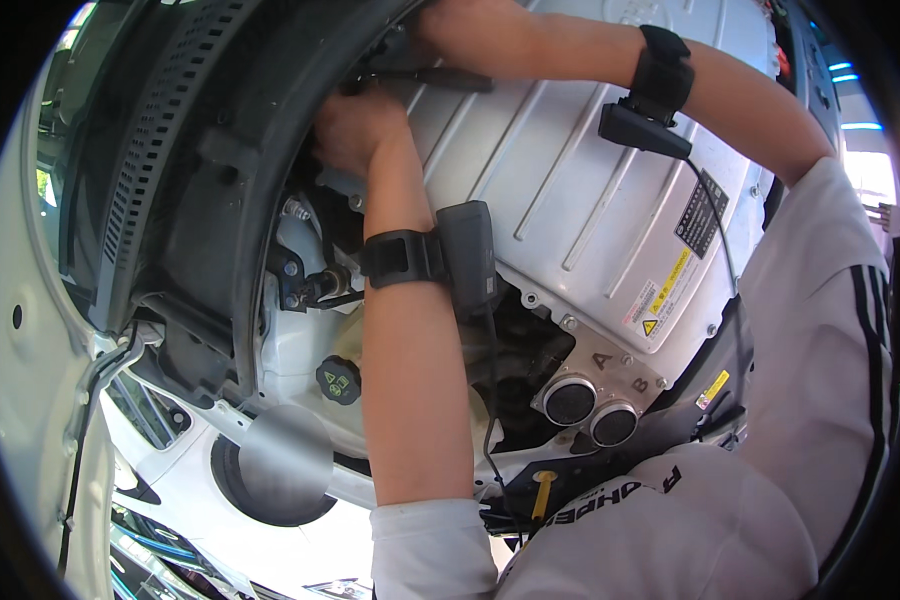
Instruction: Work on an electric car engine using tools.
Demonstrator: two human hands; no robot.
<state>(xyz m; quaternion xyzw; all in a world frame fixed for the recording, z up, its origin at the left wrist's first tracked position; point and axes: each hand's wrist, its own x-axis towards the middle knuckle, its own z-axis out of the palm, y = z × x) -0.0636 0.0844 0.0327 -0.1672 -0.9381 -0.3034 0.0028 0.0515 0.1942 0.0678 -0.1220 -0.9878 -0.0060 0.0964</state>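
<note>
My left hand [355,128] reaches in under the black cowl edge [270,160] at the windshield side of an open car engine bay. Its fingers curl inward, and what they grip is hidden. Just beyond it lies a tool with a long black handle [455,78], probably a ratchet; its head end sits right by my left fingertips. My right hand [460,25] is farther off at the upper edge, bent down past the cowl, and its fingers are out of sight. Beneath both forearms is a large silver ribbed metal housing [540,150].
Two round capped ports [570,400] sit at the housing's near corner. A black reservoir cap [338,380] is beside my left forearm, close to a metal pipe fitting [325,285]. Straps with black boxes [467,258] and trailing cables [715,210] are on my forearms. A white car stands beyond the fender.
</note>
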